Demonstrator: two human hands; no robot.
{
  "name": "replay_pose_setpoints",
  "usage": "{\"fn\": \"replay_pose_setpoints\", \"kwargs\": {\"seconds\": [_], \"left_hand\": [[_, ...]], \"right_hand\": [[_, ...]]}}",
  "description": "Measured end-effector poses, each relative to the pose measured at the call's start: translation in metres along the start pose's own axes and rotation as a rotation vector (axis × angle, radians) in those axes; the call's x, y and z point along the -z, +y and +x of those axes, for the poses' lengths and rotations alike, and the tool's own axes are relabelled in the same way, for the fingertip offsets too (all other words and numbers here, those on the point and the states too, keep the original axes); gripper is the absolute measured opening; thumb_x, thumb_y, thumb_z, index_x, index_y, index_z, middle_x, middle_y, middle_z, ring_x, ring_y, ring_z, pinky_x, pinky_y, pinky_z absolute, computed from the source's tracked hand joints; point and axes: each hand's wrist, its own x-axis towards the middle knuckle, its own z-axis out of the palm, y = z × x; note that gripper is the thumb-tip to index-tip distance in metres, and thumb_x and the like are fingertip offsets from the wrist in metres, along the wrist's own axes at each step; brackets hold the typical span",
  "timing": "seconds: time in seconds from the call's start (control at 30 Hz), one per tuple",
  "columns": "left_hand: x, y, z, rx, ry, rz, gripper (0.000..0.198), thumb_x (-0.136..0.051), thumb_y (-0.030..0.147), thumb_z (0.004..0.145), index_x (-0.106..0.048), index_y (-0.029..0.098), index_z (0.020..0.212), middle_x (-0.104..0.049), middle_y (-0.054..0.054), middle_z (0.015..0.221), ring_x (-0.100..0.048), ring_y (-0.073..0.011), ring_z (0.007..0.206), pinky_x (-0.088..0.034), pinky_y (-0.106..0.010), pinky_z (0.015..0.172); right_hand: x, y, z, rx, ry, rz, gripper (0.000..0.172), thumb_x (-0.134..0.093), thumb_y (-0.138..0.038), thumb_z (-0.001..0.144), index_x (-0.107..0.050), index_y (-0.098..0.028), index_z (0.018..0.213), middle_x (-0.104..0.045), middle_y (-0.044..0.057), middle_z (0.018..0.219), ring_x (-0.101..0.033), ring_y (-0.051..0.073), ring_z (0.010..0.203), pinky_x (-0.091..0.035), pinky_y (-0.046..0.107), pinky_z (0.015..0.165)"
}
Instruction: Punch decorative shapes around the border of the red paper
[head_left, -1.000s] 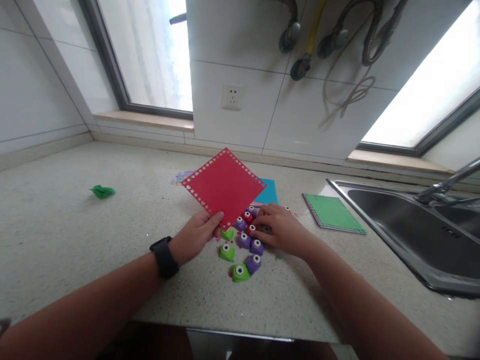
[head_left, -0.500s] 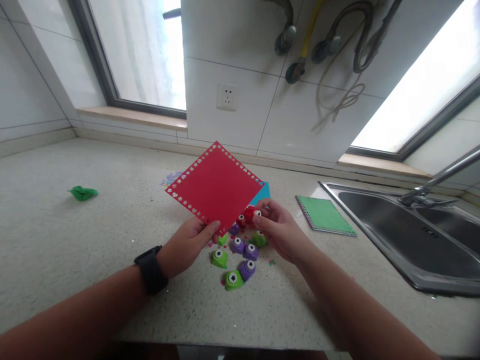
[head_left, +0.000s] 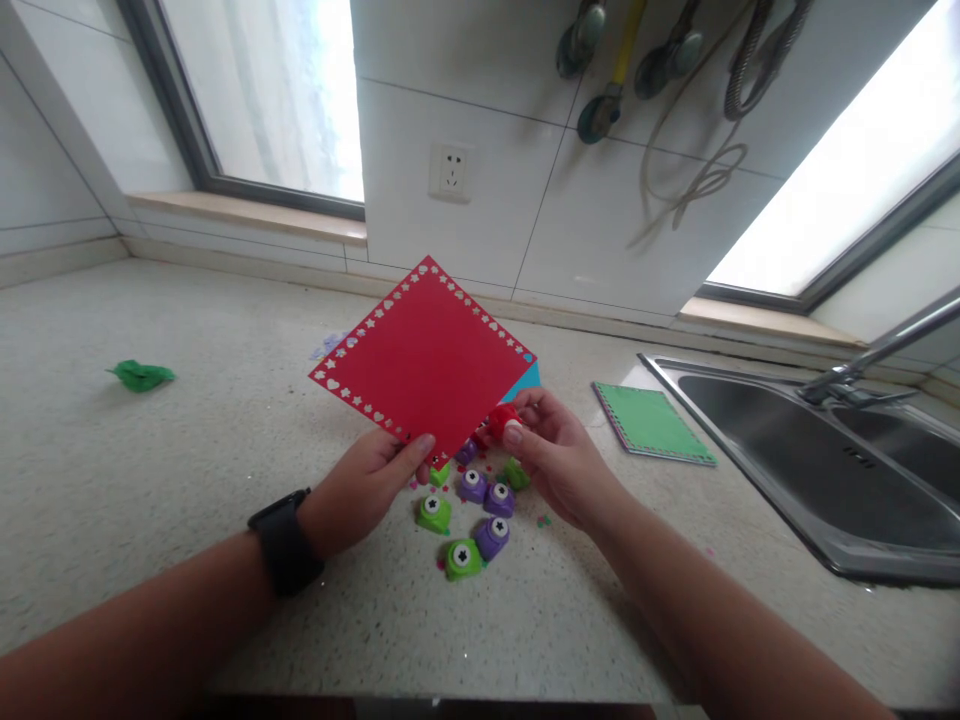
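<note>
Left hand (head_left: 371,485) pinches red paper sheet (head_left: 424,360) near bottom corner, above countertop (head_left: 195,480); right hand (head_left: 559,455) grips red craft punch (head_left: 503,421) beside lower-right edge. Three edges pattern-punched; lower-right looks mostly uncut.

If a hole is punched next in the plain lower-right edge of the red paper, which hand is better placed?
Probably the right hand: it holds a red punch close beside that edge, while the left hand grips the red paper near its bottom corner.
</note>
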Motion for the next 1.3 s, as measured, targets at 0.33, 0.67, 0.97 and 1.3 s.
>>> {"fn": "replay_pose_setpoints", "kwargs": {"seconds": [0.33, 0.67, 0.97, 1.3], "left_hand": [[0.0, -0.001, -0.001, -0.018, -0.034, 0.065, 0.049, -0.04, 0.051, 0.098, -0.056, 0.015, 0.068, -0.057, -0.004, 0.069, -0.052, -0.0148, 0.067, -0.039, -0.029, 0.067], [0.0, -0.004, -0.002, 0.011, -0.024, 0.078, 0.052, -0.041, 0.055, 0.098, -0.056, 0.016, 0.066, -0.055, -0.004, 0.067, -0.051, -0.0153, 0.066, -0.039, -0.029, 0.069], [0.003, -0.01, -0.001, 0.036, -0.004, 0.148, 0.055, -0.04, 0.06, 0.096, -0.059, 0.016, 0.068, -0.043, -0.001, 0.06, -0.038, -0.0137, 0.056, -0.034, -0.029, 0.061], [0.004, -0.01, -0.004, 0.136, -0.012, 0.242, 0.057, -0.037, 0.065, 0.095, -0.048, 0.017, 0.065, -0.041, -0.001, 0.061, -0.042, -0.0161, 0.063, -0.035, -0.03, 0.066]], "right_hand": [[-0.001, 0.0, 0.001, -0.026, 0.016, -0.03, 0.029, -0.082, -0.029, 0.078, -0.07, -0.018, 0.101, -0.07, 0.004, 0.099, -0.066, 0.011, 0.086, -0.054, 0.026, 0.081], [0.001, 0.005, 0.003, 0.105, 0.052, -0.141, 0.041, -0.083, -0.026, 0.075, -0.062, -0.019, 0.109, -0.069, 0.004, 0.097, -0.065, 0.012, 0.081, -0.056, 0.028, 0.074], [0.0, -0.005, -0.009, 0.721, 0.065, -0.753, 0.041, -0.079, -0.022, 0.08, -0.06, -0.026, 0.116, -0.06, 0.005, 0.106, -0.057, 0.018, 0.101, -0.051, 0.037, 0.087], [-0.012, -0.024, -0.018, 0.825, 0.119, -0.889, 0.036, -0.079, -0.027, 0.082, -0.059, -0.019, 0.111, -0.062, 0.005, 0.1, -0.058, 0.014, 0.091, -0.05, 0.029, 0.078]]}}
